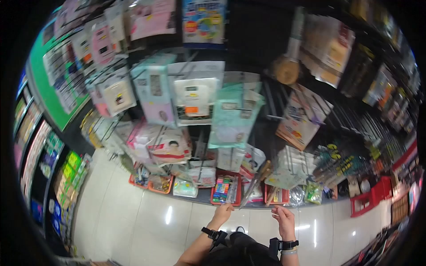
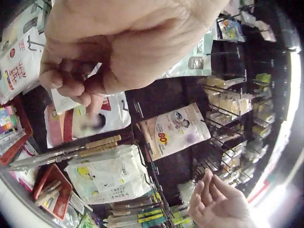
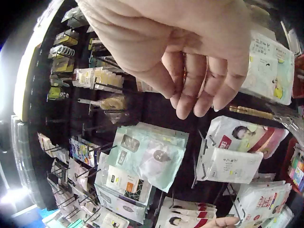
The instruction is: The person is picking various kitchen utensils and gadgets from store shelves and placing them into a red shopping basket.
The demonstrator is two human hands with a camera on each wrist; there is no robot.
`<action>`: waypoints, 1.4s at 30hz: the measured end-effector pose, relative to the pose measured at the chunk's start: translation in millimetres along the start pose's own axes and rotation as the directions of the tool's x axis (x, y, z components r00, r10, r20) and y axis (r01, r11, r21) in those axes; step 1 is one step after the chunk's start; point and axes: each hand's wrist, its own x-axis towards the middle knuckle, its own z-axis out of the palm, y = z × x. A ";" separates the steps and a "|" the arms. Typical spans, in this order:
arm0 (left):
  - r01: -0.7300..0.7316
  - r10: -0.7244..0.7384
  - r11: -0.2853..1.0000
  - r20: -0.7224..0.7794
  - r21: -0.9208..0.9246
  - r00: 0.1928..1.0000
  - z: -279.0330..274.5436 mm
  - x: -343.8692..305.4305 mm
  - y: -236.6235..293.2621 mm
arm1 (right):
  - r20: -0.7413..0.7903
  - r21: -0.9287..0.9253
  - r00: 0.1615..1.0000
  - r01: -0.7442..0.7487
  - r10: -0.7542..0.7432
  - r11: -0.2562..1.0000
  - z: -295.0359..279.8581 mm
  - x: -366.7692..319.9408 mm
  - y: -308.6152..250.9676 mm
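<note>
My left hand [image 1: 222,214] is held low in front of the display rack, its fingers loosely curled. In the left wrist view the left hand [image 2: 128,42] hangs before a white packet [image 2: 64,102] and a red-and-white pack [image 2: 114,114]; nothing plainly shows in its grasp, and whether a fingertip touches a packet is unclear. To the right, my right hand [image 1: 284,219] is raised with its fingers bent loosely and holding nothing. The right wrist view shows the right hand [image 3: 190,52] above hanging mint-green packs [image 3: 154,152], apart from them.
Packs hang on hooks across the black rack. Red trays [image 1: 239,195] stand along its bottom shelf, beside wooden-handled tools [image 1: 264,170]. A red stool-like object [image 1: 372,197] is at the right, another stocked shelf [image 1: 44,155] at the left. Pale tiled floor [image 1: 155,221] lies below.
</note>
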 end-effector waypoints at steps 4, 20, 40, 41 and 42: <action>-0.016 0.021 0.995 -0.045 0.095 0.999 -11.3 13.5 6.3 | 0.021 0.026 0.997 0.074 -0.074 0.997 1.6 -0.1 4.2; -0.149 0.149 0.988 0.461 -0.035 0.875 306.6 30.7 186.6 | -0.481 0.093 0.871 0.166 -0.102 0.982 -336.4 -117.2 -5.5; -0.449 0.261 0.885 0.928 -0.120 0.267 698.9 -25.6 356.5 | -0.927 -0.038 0.344 0.304 -0.147 0.952 -553.9 -239.0 18.5; -0.435 0.248 0.890 0.947 -0.139 0.205 709.0 -30.1 362.4 | -0.928 -0.046 0.339 0.301 -0.152 0.952 -562.3 -244.3 16.8; -0.457 0.174 0.887 0.966 -0.069 0.192 720.7 -25.9 368.3 | -0.939 -0.068 0.308 0.276 -0.155 0.959 -570.7 -247.7 12.1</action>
